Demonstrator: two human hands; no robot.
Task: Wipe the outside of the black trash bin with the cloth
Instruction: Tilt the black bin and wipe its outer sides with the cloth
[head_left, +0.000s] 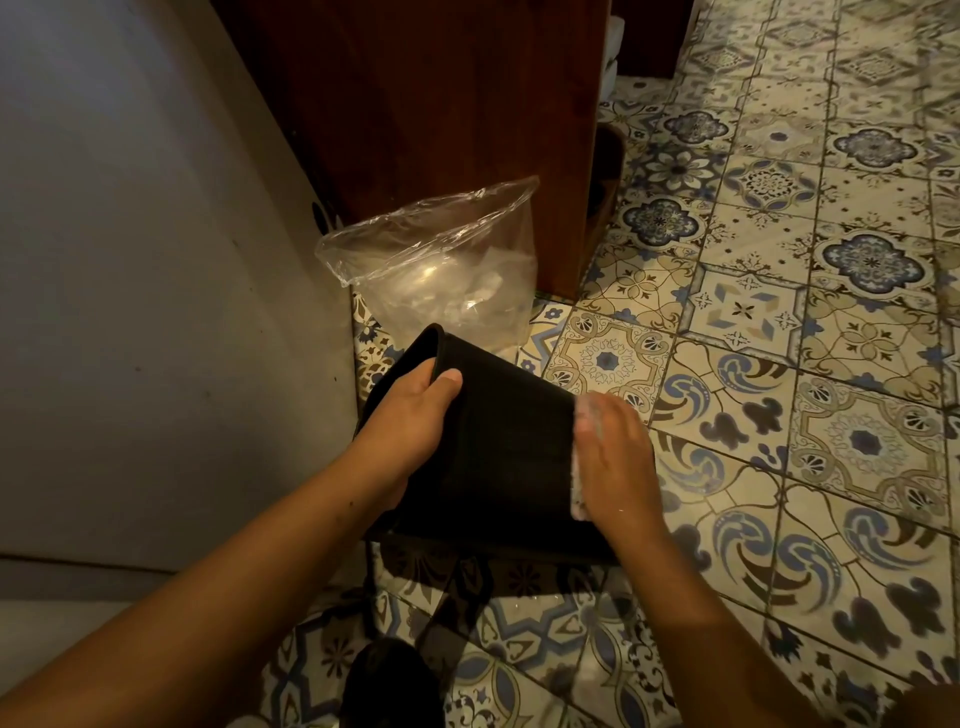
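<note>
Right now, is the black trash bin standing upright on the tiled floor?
No, the left hand holds the black trash bin tipped sideways by its rim.

We cannot read any words or numbers here. The floor tiles (779, 364) show only flowers and swirls. We find no letters on the black trash bin (509, 457) or the clear plastic bag (441, 260).

From the black trash bin (509, 441), bare tiled floor (779, 374) lies open from one to five o'clock. A clear plastic bag (441, 260) stands close at twelve, a wooden cabinet (441, 104) behind it; the wall (156, 260) closes off nine.
</note>
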